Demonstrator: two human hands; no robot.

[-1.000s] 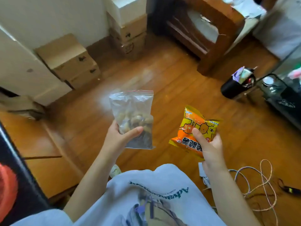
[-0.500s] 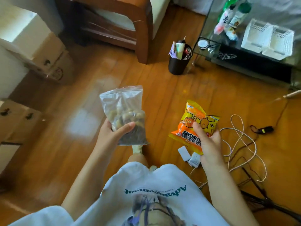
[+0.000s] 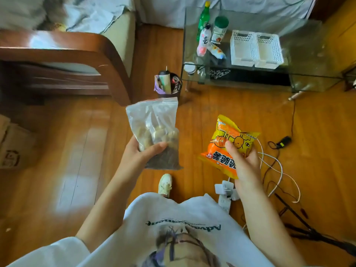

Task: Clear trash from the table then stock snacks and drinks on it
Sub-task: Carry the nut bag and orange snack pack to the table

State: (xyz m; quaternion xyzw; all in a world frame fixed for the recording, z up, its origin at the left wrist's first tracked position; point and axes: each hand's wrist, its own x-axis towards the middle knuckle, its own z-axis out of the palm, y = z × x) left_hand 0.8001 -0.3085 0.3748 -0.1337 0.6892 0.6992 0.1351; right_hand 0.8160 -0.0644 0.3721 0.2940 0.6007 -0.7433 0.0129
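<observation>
My left hand point(image 3: 137, 158) grips a clear zip bag of snacks point(image 3: 156, 130), held upright over the wooden floor. My right hand point(image 3: 244, 162) holds an orange and yellow snack packet point(image 3: 223, 149) beside it. Ahead to the right stands a glass table point(image 3: 308, 54). On it are a green bottle point(image 3: 203, 18), a pink and white bottle point(image 3: 203, 42), a green-lidded jar point(image 3: 219, 30), another bottle lying flat point(image 3: 216, 51) and two white baskets point(image 3: 256, 49). A black trash bin point(image 3: 169, 85), stuffed with wrappers, stands on the floor by the table's left corner.
A wooden-armed sofa point(image 3: 77, 54) fills the upper left. Cardboard boxes point(image 3: 11, 147) sit at the left edge. A power strip point(image 3: 225, 193), white and dark cables point(image 3: 277, 170) and tripod legs point(image 3: 308, 228) lie on the floor at right. My shoe point(image 3: 165, 183) is below the bags.
The view has swung to the right: the boxes slid off to the left and the glass table with bottles and baskets came fully into sight. Both hands still hold their bags.
</observation>
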